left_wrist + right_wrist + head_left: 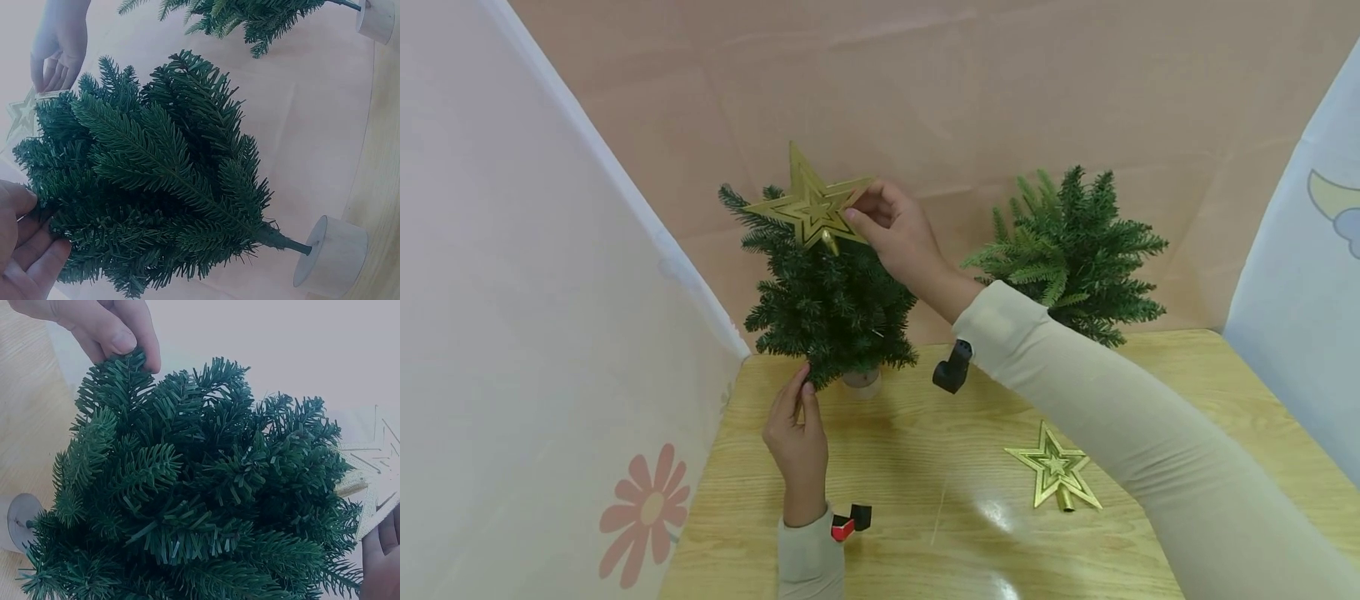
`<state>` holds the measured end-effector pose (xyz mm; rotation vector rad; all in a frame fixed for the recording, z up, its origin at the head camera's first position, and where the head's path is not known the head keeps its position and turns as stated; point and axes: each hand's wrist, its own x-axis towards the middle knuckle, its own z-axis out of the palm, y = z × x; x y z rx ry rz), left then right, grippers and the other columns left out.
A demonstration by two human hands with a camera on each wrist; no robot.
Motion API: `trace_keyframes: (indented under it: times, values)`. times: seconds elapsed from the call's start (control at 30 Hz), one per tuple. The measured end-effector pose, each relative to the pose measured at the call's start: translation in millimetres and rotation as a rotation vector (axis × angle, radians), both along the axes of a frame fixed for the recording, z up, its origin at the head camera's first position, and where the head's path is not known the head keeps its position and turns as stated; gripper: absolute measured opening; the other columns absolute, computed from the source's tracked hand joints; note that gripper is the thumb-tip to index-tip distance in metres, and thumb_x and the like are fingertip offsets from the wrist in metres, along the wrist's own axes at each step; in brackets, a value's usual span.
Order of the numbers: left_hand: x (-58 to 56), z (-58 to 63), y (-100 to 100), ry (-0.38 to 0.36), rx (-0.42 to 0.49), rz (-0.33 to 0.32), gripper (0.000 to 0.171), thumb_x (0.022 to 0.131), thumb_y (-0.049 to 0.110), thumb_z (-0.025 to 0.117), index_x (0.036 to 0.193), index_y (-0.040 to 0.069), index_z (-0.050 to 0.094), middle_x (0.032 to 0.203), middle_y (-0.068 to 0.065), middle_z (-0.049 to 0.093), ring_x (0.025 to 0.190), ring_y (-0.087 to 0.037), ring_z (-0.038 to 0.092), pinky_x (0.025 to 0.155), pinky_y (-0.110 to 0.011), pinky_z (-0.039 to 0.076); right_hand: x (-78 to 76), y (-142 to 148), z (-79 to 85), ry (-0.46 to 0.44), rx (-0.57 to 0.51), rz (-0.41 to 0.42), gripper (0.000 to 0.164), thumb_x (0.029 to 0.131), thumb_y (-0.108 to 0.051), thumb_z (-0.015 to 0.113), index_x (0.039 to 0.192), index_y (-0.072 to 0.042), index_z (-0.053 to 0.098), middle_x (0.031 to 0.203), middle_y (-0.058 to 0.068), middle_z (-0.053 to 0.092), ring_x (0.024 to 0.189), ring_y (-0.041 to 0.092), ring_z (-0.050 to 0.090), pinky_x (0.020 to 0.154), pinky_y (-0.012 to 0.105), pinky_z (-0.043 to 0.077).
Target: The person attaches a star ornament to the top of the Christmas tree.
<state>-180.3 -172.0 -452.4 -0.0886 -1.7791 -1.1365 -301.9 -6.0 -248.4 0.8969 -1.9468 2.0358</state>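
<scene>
A small artificial Christmas tree (827, 308) with dark green needles stands on a round pale wooden base (331, 256). My right hand (898, 229) pinches one arm of a gold star tree topper (812, 207) between thumb and fingers. The star lies across the treetop in the head view, its short gold socket (830, 242) pointing down at the upper branches. Low at the tree's near side, my left hand (799, 429) pinches the tip of a branch (122, 375). In the right wrist view the needles partly cover the star.
A second artificial tree (1082, 258), with some lighter green sprigs, stands at the back right, partly behind my right forearm. Another gold star topper (1054, 465) lies on the wooden table (917, 467). Cloth walls (587, 250) close in the table at the left, back and right.
</scene>
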Motion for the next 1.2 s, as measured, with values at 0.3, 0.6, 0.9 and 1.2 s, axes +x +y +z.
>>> trace_keyframes:
  times: [0.3, 0.6, 0.9, 1.2]
  values:
    - [0.6, 0.3, 0.4, -0.004, 0.004, -0.003, 0.03, 0.089, -0.013, 0.062, 0.115, -0.002, 0.07, 0.11, -0.015, 0.069, 0.097, -0.024, 0.067, 0.086, -0.025, 0.053, 0.8, -2.7, -2.5, -0.001, -0.01, 0.009, 0.017, 0.098, -0.011, 0.06, 0.111, -0.001, 0.058, 0.112, 0.012, 0.063, 0.106, 0.021, 0.061, 0.094, 0.031, 0.05]
    - [1.3, 2.8, 1.7, -0.001, -0.011, 0.007, 0.027, 0.089, -0.012, 0.062, 0.114, -0.004, 0.07, 0.108, -0.016, 0.069, 0.093, -0.026, 0.068, 0.086, -0.015, 0.049, -0.5, -1.1, -4.7, -0.03, 0.065, -0.059, 0.021, 0.099, -0.017, 0.057, 0.115, -0.003, 0.059, 0.113, 0.009, 0.063, 0.106, 0.018, 0.06, 0.092, 0.03, 0.048]
    - [12.9, 22.2, 10.7, 0.005, -0.01, 0.003, 0.028, 0.088, -0.016, 0.06, 0.113, -0.007, 0.069, 0.107, -0.02, 0.069, 0.093, -0.031, 0.067, 0.087, -0.016, 0.049, -1.4, -2.0, -4.8, -0.053, 0.096, -0.093, 0.018, 0.1, -0.018, 0.057, 0.113, -0.007, 0.06, 0.111, 0.006, 0.064, 0.102, 0.017, 0.059, 0.088, 0.03, 0.049]
    - [0.7, 1.1, 1.4, 0.015, -0.01, -0.004, 0.028, 0.089, -0.012, 0.062, 0.114, -0.004, 0.07, 0.11, -0.016, 0.069, 0.095, -0.026, 0.068, 0.086, -0.017, 0.05, 1.3, 0.0, -3.2, -0.089, 0.135, -0.109, 0.02, 0.099, -0.023, 0.059, 0.112, -0.008, 0.059, 0.113, 0.005, 0.064, 0.106, 0.015, 0.059, 0.093, 0.03, 0.047]
